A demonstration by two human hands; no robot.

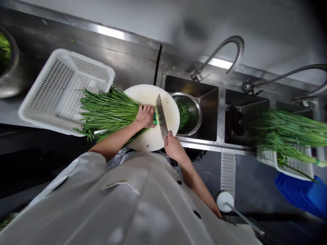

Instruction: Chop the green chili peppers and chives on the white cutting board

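On a round white cutting board (168,105) lies a large bunch of long green stalks (112,110), its leafy ends reaching left over a white basket. My left hand (145,116) is wrapped over the bunch close to its right end, beside a green band (155,118). My right hand (174,147) grips the handle of a cleaver (161,115), whose blade stands just right of the cut end of the stalks. Right of the board, a steel bowl (198,117) holds finely chopped greens (183,115); the board partly covers it.
The white perforated basket (46,88) stands left. Behind are a metal pot (12,80), steel sinks (209,102) and curved faucets (233,42). More greens (288,131) lie at the right over another white basket (293,166), above blue containers (304,195).
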